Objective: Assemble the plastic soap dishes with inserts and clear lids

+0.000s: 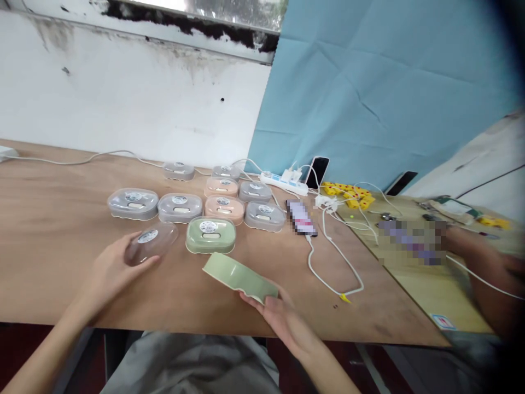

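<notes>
My left hand [112, 268] grips a clear plastic lid [158, 241] with a round white sticker, its thumb and fingers curled round one end. In my right hand [283, 320] is a pale green oval box base [240, 276], tilted on its side above the table, the fingers closed on its near right end. Just beyond, a closed green box with a clear lid [211, 235] sits on the table. Behind it stand two peach boxes [224, 210] and several grey boxes [180, 209], all under clear lids with round stickers.
A phone [301, 218] lies on the brown table [61, 241], its white cable [336, 287] looping toward the front. Further back are a white power strip [283, 183], another phone [317, 172] propped upright and yellow pieces [348, 192]. At right, another person's hand [459, 241] holds a blurred item.
</notes>
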`<state>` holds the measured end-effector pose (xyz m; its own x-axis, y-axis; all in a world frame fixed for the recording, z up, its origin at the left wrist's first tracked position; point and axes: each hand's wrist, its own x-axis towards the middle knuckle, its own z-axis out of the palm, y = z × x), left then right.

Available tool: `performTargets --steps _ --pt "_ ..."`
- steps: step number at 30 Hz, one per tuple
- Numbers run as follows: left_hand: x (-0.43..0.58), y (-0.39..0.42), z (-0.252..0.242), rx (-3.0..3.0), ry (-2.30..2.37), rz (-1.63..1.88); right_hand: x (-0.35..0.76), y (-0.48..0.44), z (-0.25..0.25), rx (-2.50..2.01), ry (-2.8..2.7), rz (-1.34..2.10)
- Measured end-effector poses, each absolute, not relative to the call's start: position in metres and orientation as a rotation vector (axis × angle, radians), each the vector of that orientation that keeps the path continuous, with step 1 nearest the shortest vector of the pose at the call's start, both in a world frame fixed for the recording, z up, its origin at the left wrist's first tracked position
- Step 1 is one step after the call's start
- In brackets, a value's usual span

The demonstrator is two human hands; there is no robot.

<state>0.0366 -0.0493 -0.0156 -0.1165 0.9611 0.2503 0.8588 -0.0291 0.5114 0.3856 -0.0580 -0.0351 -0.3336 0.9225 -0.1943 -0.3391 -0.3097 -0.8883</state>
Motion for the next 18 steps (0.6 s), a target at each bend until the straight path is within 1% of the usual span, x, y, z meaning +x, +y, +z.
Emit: performTargets --steps 3,5,7,10,13,18 --pt "0.042 -0.058 0.006 1.764 1.966 1.010 0.378 -0.058 -0.032 -1.027 -1.054 1.694" --pt "0.056 -0.064 0.021 1.866 1.684 1.110 0.372 -0.058 -0.028 -1.038 -1.167 1.620" --pt "0.074 -0.067 0.033 2.009 1.398 1.121 0.365 -0.060 -0.024 -0.979 -1.268 1.587" --pt "0.096 -0.068 0.041 2.086 1.064 1.010 0.355 -0.063 -0.018 -0.853 -1.343 1.600" --pt "0.105 -0.067 0.037 2.054 0.972 0.916 0.349 -0.065 -0.012 -0.756 -1.367 1.604" --pt "0.102 -0.073 0.029 2.016 0.930 0.877 0.349 -0.066 -0.009 -0.720 -1.397 1.538"
